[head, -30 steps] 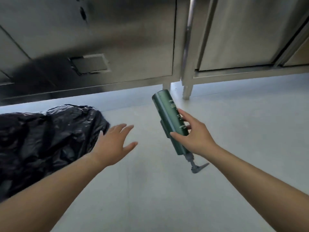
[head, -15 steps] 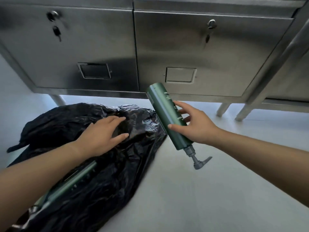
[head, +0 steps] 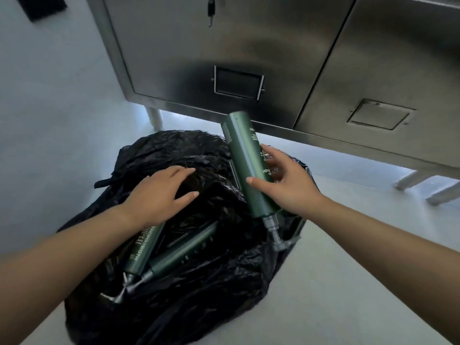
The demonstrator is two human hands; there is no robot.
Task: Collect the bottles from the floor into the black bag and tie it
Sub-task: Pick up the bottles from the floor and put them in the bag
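Moved over the black bag (head: 211, 295), your right hand (head: 290, 186) is gripping the green bottle (head: 246, 160), pump down; your left hand (head: 159, 194) is resting flat on its plastic, two more bottles (head: 184, 251) lying inside beneath.

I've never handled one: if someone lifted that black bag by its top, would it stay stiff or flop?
Probably floppy: the black bag is crinkled film slumped in folds. It likely dents easily, as under the left hand resting on it. The bottles inside would probably drag it down.
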